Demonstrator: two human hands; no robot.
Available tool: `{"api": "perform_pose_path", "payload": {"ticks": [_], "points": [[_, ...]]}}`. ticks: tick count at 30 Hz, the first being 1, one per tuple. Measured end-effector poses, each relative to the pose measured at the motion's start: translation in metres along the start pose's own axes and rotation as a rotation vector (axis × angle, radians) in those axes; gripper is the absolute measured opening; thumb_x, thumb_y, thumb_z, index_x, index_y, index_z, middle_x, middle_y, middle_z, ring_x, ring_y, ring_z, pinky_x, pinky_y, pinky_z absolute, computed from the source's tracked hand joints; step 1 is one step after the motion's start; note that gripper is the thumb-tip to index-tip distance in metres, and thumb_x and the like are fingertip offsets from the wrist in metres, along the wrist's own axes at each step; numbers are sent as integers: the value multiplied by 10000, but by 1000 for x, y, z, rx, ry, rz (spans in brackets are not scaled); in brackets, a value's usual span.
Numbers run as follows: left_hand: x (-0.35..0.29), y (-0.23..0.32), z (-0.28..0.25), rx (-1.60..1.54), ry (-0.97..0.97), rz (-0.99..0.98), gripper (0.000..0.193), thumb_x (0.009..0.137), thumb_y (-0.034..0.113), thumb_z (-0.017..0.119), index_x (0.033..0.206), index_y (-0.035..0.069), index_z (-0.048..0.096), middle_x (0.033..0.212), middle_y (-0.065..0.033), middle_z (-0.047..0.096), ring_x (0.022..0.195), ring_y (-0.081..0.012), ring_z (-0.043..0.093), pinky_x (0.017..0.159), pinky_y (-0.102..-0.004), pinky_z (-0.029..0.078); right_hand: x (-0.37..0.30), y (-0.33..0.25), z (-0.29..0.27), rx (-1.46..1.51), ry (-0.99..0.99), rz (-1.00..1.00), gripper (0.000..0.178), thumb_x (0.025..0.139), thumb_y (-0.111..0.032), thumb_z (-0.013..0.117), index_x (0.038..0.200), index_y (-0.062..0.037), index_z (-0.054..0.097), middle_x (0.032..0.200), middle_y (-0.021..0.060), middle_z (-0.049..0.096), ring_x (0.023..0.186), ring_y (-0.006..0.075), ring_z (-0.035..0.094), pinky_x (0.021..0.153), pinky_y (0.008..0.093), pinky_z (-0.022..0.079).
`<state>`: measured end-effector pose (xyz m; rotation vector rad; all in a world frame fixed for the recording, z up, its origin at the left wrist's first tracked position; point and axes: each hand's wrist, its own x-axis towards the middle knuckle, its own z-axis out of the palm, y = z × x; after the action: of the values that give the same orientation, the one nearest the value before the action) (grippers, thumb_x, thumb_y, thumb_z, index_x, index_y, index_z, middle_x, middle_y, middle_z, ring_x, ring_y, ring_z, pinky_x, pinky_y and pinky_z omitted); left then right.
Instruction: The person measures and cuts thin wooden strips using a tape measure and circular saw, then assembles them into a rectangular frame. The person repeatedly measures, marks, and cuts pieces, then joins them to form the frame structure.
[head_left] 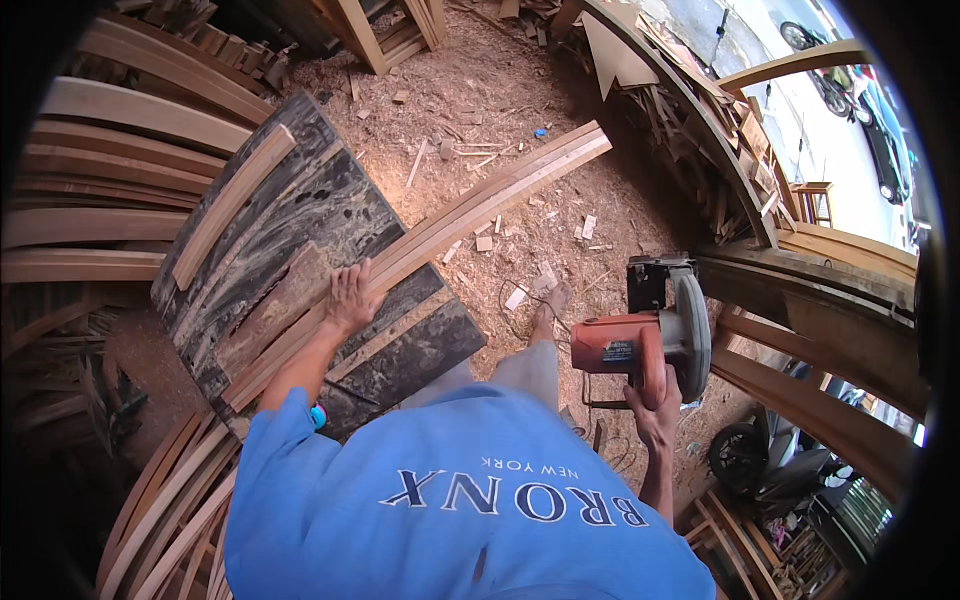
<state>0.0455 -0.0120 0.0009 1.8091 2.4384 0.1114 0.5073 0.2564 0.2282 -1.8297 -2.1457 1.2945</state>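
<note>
My left hand (pixel 350 297) lies over a long wooden beam (pixel 490 215), its fingers curled across the top. The beam seems to be two lengths side by side; it slants over a dark, stained worktable (pixel 355 215) and sticks out past the table's right edge. Off to the right, away from the beam, my right hand (pixel 655 405) is wrapped round the handle of a red circular saw (pixel 620 342) with a grey blade guard. The saw hangs above the floor. Another wooden piece (pixel 235 205) and a narrow strip (pixel 390 335) lie on the tabletop.
Curved timbers (pixel 120 165) are stacked at the left. Sawdust and offcuts (pixel 516 297) litter the floor, where a thin cable (pixel 510 300) trails near my foot (pixel 545 315). Scrap wood (pixel 690 150) is piled far right. A motorcycle (pixel 770 450) stands at the lower right.
</note>
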Motion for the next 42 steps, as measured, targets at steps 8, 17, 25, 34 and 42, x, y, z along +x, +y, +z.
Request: {"api": "perform_pose_path", "payload": {"ticks": [8, 17, 25, 34, 42], "points": [[-1, -3, -12, -125, 140, -25, 821, 759, 442, 782, 1393, 34, 457, 1077, -94, 522, 970, -242, 500, 910, -411, 373, -63, -73, 97, 396, -132, -18, 394, 872, -227, 592, 1165, 25, 669, 1085, 85, 678, 973, 158, 626, 858, 293, 488], [-1, -7, -5, -153, 209, -37, 785, 757, 464, 778, 1361, 46, 503, 1065, -83, 551, 981, -241, 528, 906, -400, 395, -31, -120, 170, 28, -93, -279, 434, 853, -379, 697, 1062, 0, 659, 853, 169, 705, 792, 236, 697, 736, 361, 533], [-5, -8, 2, -206, 238, -45, 802, 751, 440, 781, 1379, 39, 485, 1111, -108, 573, 1035, -261, 551, 965, -403, 400, 22, -148, 216, 90, -86, -241, 434, 878, -374, 683, 1046, 26, 670, 802, 143, 698, 717, 177, 668, 671, 328, 525], [-5, -10, 5, -103, 197, -42, 811, 790, 533, 733, 1380, 35, 484, 1141, -79, 553, 1043, -214, 534, 949, -373, 402, 32, -148, 226, 85, -81, -337, 420, 888, -361, 683, 1081, 12, 681, 842, 98, 709, 755, 144, 656, 702, 298, 523], [-3, -10, 4, -106, 112, -54, 808, 811, 536, 709, 1396, 35, 464, 1160, -80, 552, 1071, -215, 534, 956, -371, 402, 30, -143, 228, 65, -84, -329, 455, 896, -392, 678, 1100, 14, 682, 887, 102, 711, 809, 141, 663, 727, 291, 523]]}}
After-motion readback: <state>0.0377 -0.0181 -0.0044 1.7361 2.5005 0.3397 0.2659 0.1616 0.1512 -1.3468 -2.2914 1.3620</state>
